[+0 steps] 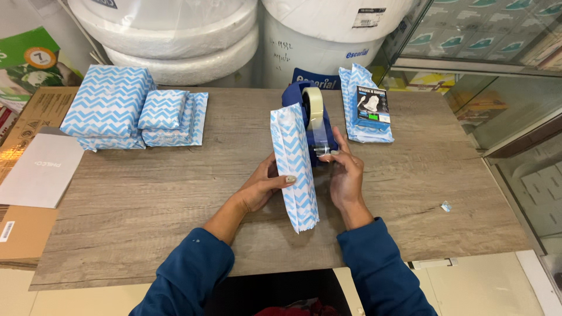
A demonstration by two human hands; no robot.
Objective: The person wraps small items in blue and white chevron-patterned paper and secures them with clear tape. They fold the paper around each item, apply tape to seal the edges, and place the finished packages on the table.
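Blue-and-white zigzag paper covers the tall flat parcel (294,167) that stands on its lower edge on the grey wood-grain table (146,199), tilted slightly. The left hand (260,187) curls around its left face, thumb pressed on the front, so the parcel stays upright and its wrapped seam faces the tape. The right hand (345,175) is on the other side, fingers pinched on a strip of clear tape (321,140) drawn from the dark blue tape dispenser (319,126) just beyond the fingertips; holding the strip taut likely keeps it from sticking to itself.

Further out from the right hand lies a small stack of the same patterned paper with a dark boxed item on top (369,111). Well to the left of the left hand sit several wrapped parcels in the same paper (132,111), and beyond them a white envelope (38,169) hangs over the table's left edge.

Bare table surrounds both hands on the near side, up to the near edge by the sleeves. A small scrap of tape (446,206) lies to the right of the right hand, towards the right edge.
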